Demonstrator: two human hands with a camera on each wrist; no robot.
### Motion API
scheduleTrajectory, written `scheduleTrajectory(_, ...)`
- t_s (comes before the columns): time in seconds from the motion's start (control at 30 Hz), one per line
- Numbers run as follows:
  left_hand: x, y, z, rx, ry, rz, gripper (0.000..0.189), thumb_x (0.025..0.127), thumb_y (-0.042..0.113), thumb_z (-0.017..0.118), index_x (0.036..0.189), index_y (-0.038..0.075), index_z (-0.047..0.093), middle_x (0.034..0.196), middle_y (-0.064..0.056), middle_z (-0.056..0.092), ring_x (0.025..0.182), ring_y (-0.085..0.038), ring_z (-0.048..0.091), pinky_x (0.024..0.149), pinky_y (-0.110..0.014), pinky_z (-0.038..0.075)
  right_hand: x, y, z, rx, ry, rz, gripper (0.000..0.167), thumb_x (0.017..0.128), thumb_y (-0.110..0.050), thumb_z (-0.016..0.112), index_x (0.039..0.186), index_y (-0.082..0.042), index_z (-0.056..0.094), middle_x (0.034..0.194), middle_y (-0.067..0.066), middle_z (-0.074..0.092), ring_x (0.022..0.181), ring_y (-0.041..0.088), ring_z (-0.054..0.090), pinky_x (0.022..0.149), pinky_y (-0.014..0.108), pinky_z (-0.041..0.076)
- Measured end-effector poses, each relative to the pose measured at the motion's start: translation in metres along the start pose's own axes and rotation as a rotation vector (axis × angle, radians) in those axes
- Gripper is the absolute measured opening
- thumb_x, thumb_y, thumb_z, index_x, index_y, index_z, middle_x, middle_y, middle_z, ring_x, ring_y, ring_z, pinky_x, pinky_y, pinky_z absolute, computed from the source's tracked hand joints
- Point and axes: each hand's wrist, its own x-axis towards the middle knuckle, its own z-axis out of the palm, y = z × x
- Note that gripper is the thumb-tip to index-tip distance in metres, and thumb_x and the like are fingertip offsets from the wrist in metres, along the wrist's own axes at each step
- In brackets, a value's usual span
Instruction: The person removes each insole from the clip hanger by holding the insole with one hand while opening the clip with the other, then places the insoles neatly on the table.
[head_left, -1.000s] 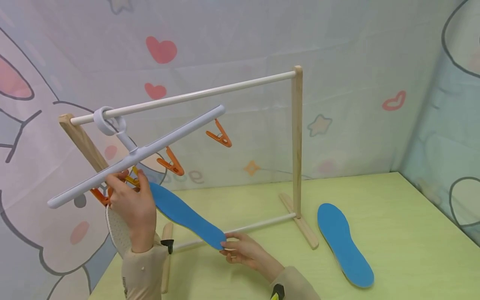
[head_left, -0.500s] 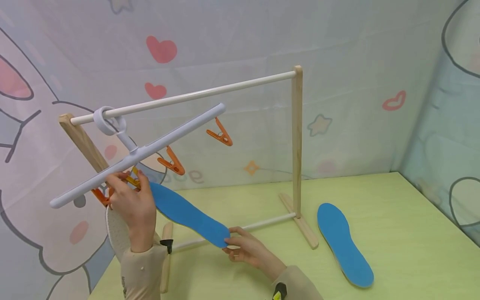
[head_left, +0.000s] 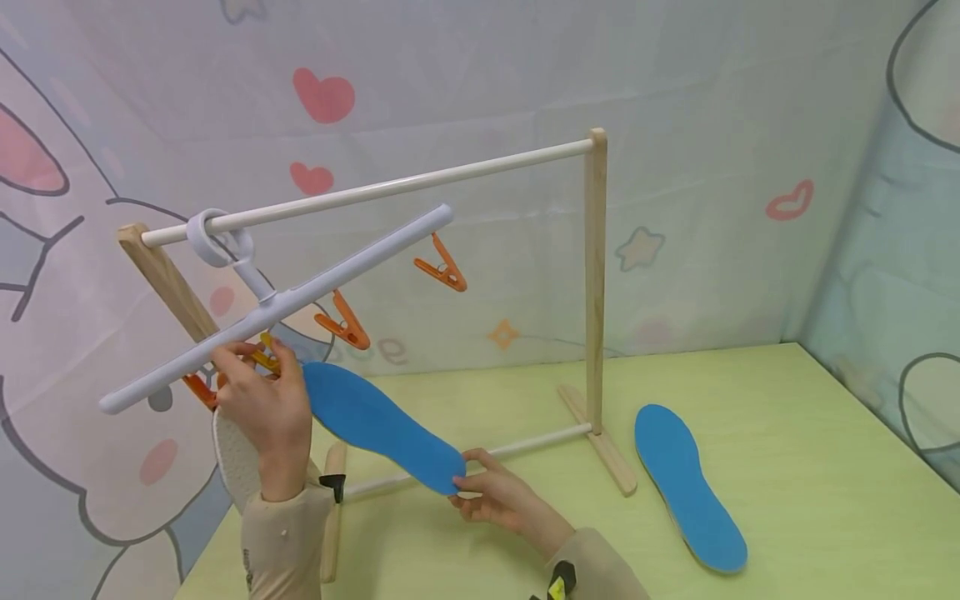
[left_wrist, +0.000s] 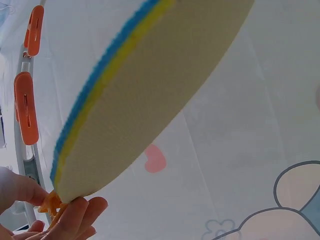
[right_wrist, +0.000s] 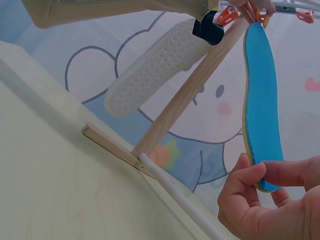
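A yellow clip [head_left: 266, 362] on the white hanger [head_left: 356, 265] is pinched between the thumb and fingers of my left hand [head_left: 264, 417]. One end of a blue insole [head_left: 382, 421] meets that clip; from there it slants down to the right. My right hand [head_left: 504, 498] pinches its lower end, thumb on the blue face, as the right wrist view shows. From the left wrist, the insole's pale underside [left_wrist: 135, 95] and yellow edge layer are visible. Behind my left hand, a white perforated insole [right_wrist: 155, 70] hangs near an orange clip [head_left: 199, 390], partly hidden in the head view.
The hanger's loop hooks over the top bar [head_left: 420, 181] of a wooden-post rack [head_left: 595, 283]. Two more orange clips [head_left: 343, 323] hang from the hanger, holding nothing. Another blue insole [head_left: 690, 492] lies on the light green table [head_left: 810, 467] at right.
My right hand has shifted slightly right with the insole's lower end, and the insole's blue face shows broader. My left hand stays nearly in place at the clip.
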Motion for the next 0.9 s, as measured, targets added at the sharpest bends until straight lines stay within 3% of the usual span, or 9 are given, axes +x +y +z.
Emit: scheduleTrajectory(0.9, -0.0016, 0.0016, 0.0001, -0.009, -0.011, -0.021, 0.029, 0.086, 0.018, 0.054, 0.095, -0.01, 0.049, 0.053, -0.016, 0.046, 0.039, 0.012, 0.024, 0.04, -0.008, 0.023, -0.0027, -0.0085, -0.0079, -0.004, -0.009, -0.013, 0.027, 0.087, -0.001, 0.05, 0.104, -0.02, 0.039, 0.11, 0.02, 0.034, 0.079, 0.02, 0.048, 0.058, 0.019, 0.035)
